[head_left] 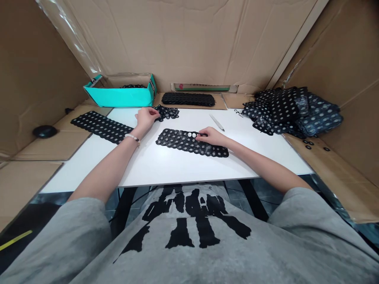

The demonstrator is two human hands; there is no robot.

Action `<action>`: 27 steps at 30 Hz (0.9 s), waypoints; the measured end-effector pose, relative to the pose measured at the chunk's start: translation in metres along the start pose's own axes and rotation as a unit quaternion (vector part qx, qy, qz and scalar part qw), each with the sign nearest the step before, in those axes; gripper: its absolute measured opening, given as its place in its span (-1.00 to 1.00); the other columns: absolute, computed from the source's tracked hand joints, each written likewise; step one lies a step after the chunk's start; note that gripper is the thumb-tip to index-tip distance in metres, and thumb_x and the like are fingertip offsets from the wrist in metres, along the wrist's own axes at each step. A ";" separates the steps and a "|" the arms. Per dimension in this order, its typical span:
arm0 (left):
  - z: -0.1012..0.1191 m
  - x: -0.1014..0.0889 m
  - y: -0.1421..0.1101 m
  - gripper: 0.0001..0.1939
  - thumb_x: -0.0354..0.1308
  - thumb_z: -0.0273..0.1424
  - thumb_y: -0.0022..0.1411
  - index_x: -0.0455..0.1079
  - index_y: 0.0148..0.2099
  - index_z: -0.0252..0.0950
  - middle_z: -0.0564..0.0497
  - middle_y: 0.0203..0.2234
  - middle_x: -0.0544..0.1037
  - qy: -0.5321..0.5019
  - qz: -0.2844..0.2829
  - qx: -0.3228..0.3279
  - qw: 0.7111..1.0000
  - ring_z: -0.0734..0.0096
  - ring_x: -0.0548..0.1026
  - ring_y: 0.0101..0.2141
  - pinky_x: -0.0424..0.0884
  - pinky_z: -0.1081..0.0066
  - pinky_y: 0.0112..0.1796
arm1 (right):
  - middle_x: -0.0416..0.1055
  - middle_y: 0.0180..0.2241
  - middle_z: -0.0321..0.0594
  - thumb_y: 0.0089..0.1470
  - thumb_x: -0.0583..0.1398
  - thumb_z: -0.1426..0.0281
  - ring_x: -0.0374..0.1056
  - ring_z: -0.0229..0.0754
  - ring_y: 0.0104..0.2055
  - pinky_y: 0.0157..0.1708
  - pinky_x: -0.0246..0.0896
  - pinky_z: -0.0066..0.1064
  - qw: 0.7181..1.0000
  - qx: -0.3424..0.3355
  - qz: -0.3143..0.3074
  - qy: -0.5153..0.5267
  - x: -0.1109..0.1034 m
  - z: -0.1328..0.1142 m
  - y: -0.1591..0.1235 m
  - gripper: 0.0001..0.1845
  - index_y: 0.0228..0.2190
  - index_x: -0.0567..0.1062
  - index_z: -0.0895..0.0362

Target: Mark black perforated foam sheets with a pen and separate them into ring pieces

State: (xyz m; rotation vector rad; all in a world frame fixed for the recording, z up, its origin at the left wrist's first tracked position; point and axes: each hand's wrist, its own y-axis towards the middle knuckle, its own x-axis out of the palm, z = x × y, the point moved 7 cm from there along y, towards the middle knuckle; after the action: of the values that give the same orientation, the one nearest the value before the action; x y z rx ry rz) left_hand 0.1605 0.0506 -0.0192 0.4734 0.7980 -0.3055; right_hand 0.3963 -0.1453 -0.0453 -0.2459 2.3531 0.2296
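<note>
left hand [147, 117]: at loose black rings [169, 112], far edge of table [166, 169], grip unclear | right hand [211, 136]: on dotted strip [177, 141], grip unclear | strip: two white circles, others greyer; rings remain loose

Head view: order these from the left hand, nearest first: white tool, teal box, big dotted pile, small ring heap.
From the left hand:
1. Small ring heap, right at its fingertips
2. Teal box, behind it, to the left
3. White tool, to the right
4. Big dotted pile, far right
</note>
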 end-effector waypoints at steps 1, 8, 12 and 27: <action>0.002 -0.005 -0.002 -0.80 0.18 -0.38 0.33 0.57 -0.16 -0.40 -0.04 -0.26 0.60 0.036 0.043 -0.013 0.998 0.24 0.35 -0.08 0.07 0.10 0.05 | 0.17 -0.59 -0.37 0.03 0.17 0.08 0.08 -0.28 -0.46 -0.36 -0.04 -0.37 1.000 0.000 0.000 0.002 0.000 0.000 0.000 -0.59 -0.49 0.50 0.20; 0.053 0.028 -0.010 -0.70 0.20 -0.20 0.29 0.62 -0.09 -0.26 -0.05 -0.11 0.67 0.009 -0.095 0.103 0.990 0.24 0.51 -0.12 0.32 0.30 -0.05 | 0.21 -0.57 -0.35 0.04 0.18 0.03 0.06 -0.28 -0.44 -0.35 -0.04 -0.37 1.000 -0.016 -0.006 0.017 -0.001 -0.002 0.000 -0.54 -0.46 0.52 0.22; 0.084 0.065 -0.034 -0.52 0.26 0.02 0.12 0.61 -0.13 -0.26 -0.06 -0.22 0.67 -0.013 -0.268 0.196 0.943 0.19 0.51 -0.18 0.33 0.30 -0.10 | 0.29 -0.54 -0.32 0.05 0.19 0.03 0.09 -0.27 -0.42 -0.34 -0.03 -0.38 0.999 -0.019 -0.012 0.034 -0.004 -0.003 -0.001 -0.52 -0.42 0.56 0.23; 0.108 0.071 -0.051 -0.59 0.30 0.01 0.06 0.49 -0.33 -0.25 -0.05 -0.39 0.57 0.077 -0.189 0.193 0.960 0.02 0.41 -0.08 0.19 0.16 0.01 | 0.21 -0.57 -0.36 0.05 0.19 0.02 0.04 -0.29 -0.44 -0.36 -0.07 -0.38 0.999 -0.017 -0.009 0.032 -0.003 -0.005 -0.002 -0.53 -0.45 0.52 0.22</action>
State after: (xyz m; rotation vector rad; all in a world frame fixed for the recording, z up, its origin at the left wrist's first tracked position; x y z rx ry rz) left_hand 0.2519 -0.0544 -0.0214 0.7160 0.9857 -0.7966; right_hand 0.3959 -0.1482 -0.0399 -0.2955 2.4105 0.2576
